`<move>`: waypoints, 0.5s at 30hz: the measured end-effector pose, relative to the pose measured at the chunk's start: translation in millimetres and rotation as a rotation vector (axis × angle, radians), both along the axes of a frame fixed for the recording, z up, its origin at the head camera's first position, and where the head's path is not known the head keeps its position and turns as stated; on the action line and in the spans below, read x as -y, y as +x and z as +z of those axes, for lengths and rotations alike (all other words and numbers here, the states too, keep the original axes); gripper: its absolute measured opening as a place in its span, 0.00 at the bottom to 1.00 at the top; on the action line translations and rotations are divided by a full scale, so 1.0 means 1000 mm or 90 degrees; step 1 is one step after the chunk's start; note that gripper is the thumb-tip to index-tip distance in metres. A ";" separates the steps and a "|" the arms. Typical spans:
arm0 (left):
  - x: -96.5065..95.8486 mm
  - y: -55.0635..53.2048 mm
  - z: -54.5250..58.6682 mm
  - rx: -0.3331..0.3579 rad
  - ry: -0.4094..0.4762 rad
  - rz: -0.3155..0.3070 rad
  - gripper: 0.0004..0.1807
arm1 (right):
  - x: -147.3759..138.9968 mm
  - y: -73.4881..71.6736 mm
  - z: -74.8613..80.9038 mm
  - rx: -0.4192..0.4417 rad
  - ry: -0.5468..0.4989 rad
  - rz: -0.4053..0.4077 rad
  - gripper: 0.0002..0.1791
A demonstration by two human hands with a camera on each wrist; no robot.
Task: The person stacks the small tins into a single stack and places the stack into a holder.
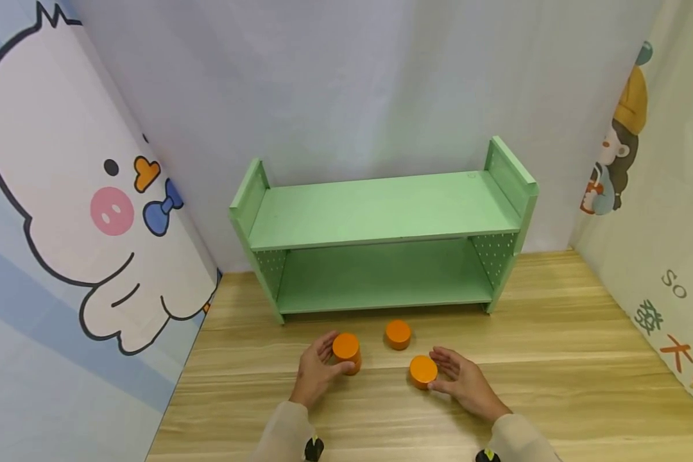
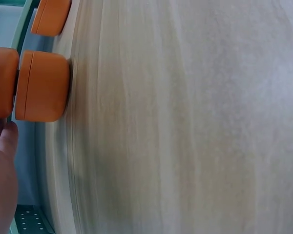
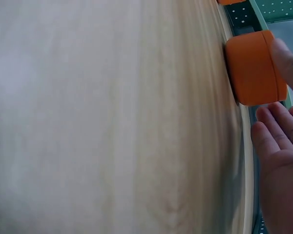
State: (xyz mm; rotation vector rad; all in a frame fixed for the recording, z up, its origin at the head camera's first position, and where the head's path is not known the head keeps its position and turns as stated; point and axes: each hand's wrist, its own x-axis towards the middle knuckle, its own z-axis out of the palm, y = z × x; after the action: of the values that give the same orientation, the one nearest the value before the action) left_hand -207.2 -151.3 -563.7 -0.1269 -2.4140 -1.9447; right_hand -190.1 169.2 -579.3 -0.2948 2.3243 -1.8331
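Two round orange lidded tins are stacked before my left hand, whose thumb and fingers pinch the upper tin. In the left wrist view, the lower tin stands on the wood, a narrow dark gap between the two. My right hand is beside another orange tin on the table. Its thumb lies at the lid edge in the right wrist view, while the other fingers stretch out loosely by the side of that tin. A further orange tin stands between the hands, farther back.
A green two-level shelf with raised ends and perforated side panels stands at the back of the wooden table. Behind it hangs a pale curtain. Printed cloths flank the table, a white cartoon duck on the left one.
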 end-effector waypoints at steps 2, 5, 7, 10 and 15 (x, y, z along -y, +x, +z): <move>0.000 0.001 0.000 0.002 -0.001 0.000 0.40 | 0.001 0.000 -0.001 0.001 -0.007 0.003 0.41; 0.000 0.001 -0.002 0.003 0.007 0.002 0.40 | 0.001 0.001 -0.003 0.004 -0.011 0.017 0.42; 0.000 0.001 -0.003 -0.002 0.017 0.002 0.40 | 0.001 0.001 -0.004 0.006 -0.014 0.022 0.42; -0.001 0.001 -0.005 -0.006 0.031 0.004 0.39 | 0.002 0.002 -0.005 0.004 -0.014 0.024 0.42; -0.002 -0.001 -0.008 0.006 0.043 0.016 0.38 | 0.005 0.001 -0.008 0.010 -0.015 0.013 0.41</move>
State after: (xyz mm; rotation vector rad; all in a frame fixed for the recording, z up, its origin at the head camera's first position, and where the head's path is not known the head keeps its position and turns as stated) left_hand -207.9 -149.7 -571.8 -0.0838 -2.3407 -2.0181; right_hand -189.6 164.7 -587.0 -0.3058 2.2825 -1.8470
